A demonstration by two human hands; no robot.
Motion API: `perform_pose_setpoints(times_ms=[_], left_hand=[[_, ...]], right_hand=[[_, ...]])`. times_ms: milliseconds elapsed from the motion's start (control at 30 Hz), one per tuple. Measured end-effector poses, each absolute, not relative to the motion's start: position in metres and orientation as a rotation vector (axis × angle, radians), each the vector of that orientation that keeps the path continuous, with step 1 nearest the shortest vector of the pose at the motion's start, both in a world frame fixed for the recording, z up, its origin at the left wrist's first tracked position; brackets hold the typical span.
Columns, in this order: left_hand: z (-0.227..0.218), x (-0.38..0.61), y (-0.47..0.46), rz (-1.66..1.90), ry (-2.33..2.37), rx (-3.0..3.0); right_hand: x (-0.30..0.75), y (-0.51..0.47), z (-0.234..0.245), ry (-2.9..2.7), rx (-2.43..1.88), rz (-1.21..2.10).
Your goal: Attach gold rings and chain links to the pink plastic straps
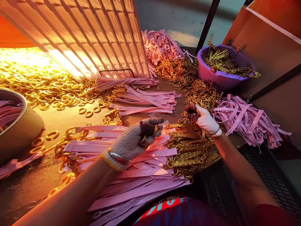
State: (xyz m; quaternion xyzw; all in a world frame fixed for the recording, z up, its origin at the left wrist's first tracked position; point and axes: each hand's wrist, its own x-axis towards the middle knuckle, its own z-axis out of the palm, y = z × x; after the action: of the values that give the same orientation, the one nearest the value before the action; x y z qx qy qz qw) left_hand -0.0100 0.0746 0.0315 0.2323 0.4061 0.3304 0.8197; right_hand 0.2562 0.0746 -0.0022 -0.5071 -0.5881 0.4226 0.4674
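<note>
The left hand (135, 138), in a knit glove, is curled nearly closed above the stack of straps, its fingers bent around a gold metal piece (143, 140), seemingly a ring. The right hand (205, 121), gloved in white with dark fingertips, is at the near edge of the chain heap, fingers bent in toward the thumb; whether they grip a chain, I cannot tell.

At far left, a round pot (31, 133) holds pink strips; behind it spread many loose gold rings (54, 89). Below the hands lies the stack of pink straps (138, 171), with gold chains (188, 150) along its right end, many apparently joined: likely the finished share, or near it. Beyond it are loose pink straps (148, 100), apparently unworked. Farther right, the chain heap (199, 92), a purple basin (217, 77) of chains and a tangle of pink straps (249, 119) suggest much is left.
</note>
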Motion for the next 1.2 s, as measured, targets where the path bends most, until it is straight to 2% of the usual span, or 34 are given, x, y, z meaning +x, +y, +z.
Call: perform_pose_setpoints(times_ms=[267, 433, 667, 933, 1200], left_hand=[[0.031, -0.001, 0.065, 0.732, 0.931, 0.391], [0.029, 0.009, 0.059, 0.739, 0.831, 0.361], [0.034, 0.012, 0.055, 0.753, 0.918, 0.269], [0.035, 0.006, 0.047, 0.732, 0.768, 0.227], [0.015, 0.000, 0.045, 0.767, 0.604, 0.341]], right_hand=[[0.275, 0.072, 0.016, -1.318, -1.234, 1.051], [0.270, 0.067, 0.018, -1.341, -1.242, 1.109], [0.243, 0.053, 0.014, -1.458, -1.223, 1.151], [0.219, 0.048, 0.019, -1.520, -1.230, 1.037], [0.221, 0.045, 0.041, -1.500, -1.195, 1.004]])
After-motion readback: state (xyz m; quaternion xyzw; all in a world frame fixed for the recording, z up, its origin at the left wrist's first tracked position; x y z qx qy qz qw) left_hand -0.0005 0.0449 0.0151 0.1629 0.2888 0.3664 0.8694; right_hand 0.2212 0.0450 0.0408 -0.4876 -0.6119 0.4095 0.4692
